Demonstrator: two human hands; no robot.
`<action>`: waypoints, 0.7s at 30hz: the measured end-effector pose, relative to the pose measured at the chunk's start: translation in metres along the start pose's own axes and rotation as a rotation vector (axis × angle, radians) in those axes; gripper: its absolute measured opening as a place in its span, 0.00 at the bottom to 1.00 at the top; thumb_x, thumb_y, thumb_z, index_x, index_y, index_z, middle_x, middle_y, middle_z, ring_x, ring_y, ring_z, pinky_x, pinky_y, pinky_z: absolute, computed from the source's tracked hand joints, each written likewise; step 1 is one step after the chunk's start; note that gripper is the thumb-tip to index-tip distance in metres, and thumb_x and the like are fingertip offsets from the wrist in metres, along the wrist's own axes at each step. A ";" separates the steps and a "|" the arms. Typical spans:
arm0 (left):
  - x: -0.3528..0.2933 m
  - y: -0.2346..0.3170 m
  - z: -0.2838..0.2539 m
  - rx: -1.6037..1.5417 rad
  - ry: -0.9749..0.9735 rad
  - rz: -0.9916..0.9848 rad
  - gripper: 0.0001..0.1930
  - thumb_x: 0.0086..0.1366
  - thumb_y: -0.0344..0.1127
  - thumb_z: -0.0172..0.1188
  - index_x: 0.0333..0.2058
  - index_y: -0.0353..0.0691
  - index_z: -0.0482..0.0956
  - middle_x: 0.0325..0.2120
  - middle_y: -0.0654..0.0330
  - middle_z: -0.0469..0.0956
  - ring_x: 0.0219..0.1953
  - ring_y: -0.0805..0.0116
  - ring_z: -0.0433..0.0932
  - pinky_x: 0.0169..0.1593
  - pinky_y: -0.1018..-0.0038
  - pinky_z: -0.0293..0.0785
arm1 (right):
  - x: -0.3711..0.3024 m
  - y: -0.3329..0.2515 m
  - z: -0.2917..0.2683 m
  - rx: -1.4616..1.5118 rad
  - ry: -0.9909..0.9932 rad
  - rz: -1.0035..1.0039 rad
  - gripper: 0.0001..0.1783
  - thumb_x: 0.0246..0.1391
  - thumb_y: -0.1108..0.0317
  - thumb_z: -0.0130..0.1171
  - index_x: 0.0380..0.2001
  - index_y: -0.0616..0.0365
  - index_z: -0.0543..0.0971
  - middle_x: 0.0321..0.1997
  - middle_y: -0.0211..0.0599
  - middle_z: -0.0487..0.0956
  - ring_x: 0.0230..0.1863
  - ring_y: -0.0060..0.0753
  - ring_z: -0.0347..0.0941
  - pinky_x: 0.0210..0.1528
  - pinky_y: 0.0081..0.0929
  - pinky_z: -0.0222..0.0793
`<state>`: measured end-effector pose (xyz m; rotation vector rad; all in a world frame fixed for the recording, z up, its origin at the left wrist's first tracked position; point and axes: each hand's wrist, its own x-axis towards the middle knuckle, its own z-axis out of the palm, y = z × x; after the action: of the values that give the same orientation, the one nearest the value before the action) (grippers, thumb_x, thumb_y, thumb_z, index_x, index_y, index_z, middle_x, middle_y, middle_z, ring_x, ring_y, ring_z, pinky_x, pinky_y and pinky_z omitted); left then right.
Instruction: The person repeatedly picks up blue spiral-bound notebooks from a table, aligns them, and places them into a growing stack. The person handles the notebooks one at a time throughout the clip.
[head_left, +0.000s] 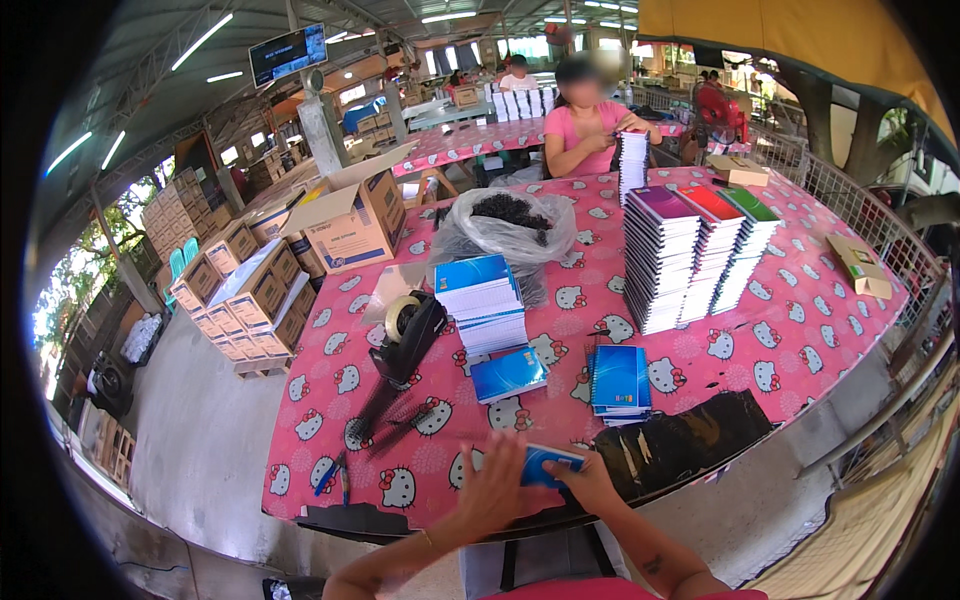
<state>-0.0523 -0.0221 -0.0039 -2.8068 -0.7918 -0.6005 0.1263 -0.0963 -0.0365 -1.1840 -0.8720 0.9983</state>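
Observation:
A small blue-covered notebook [545,464] is at the table's near edge, with my right hand [592,482] closed on its right side, thumb on the cover. My left hand [490,488] is flat with fingers stretched out, against or very near the notebook's left edge; contact is hard to tell. Beyond my hands are a stack of blue notebooks without visible coils [482,305], a smaller blue pile [510,373] before it, and black-coil-bound blue notebooks [621,378] to the right. Loose black spiral coils [372,415] and blue-handled pliers [335,476] lie to the left.
A black tape dispenser [408,335], a plastic bag of black coils [505,230] and an open carton [350,222] stand left of centre. Tall stacks of purple, red and green notebooks [695,260] rise at right. Across the pink table [700,375], another person [590,130] handles notebooks.

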 end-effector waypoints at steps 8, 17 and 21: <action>0.011 0.001 -0.007 -0.084 -0.012 0.002 0.36 0.69 0.55 0.52 0.64 0.30 0.63 0.65 0.40 0.62 0.70 0.45 0.58 0.67 0.31 0.38 | -0.004 -0.020 -0.005 0.072 0.026 0.017 0.14 0.60 0.68 0.65 0.47 0.63 0.83 0.35 0.26 0.80 0.36 0.16 0.72 0.39 0.19 0.69; 0.050 -0.033 -0.046 -0.336 -0.413 0.038 0.28 0.68 0.55 0.55 0.54 0.36 0.75 0.51 0.52 0.77 0.59 0.53 0.73 0.67 0.39 0.48 | -0.002 -0.013 -0.015 -0.120 -0.165 0.003 0.15 0.59 0.69 0.64 0.49 0.62 0.82 0.34 0.27 0.81 0.36 0.16 0.72 0.39 0.22 0.70; 0.021 0.000 -0.022 0.006 -0.009 0.062 0.35 0.69 0.60 0.50 0.58 0.31 0.70 0.61 0.44 0.69 0.67 0.48 0.64 0.68 0.40 0.47 | -0.007 -0.013 -0.006 -0.164 -0.099 -0.029 0.15 0.59 0.69 0.65 0.48 0.63 0.82 0.34 0.27 0.81 0.36 0.16 0.71 0.40 0.22 0.70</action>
<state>-0.0433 -0.0181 0.0253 -2.8186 -0.7038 -0.5753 0.1319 -0.1058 -0.0249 -1.2639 -1.0636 0.9827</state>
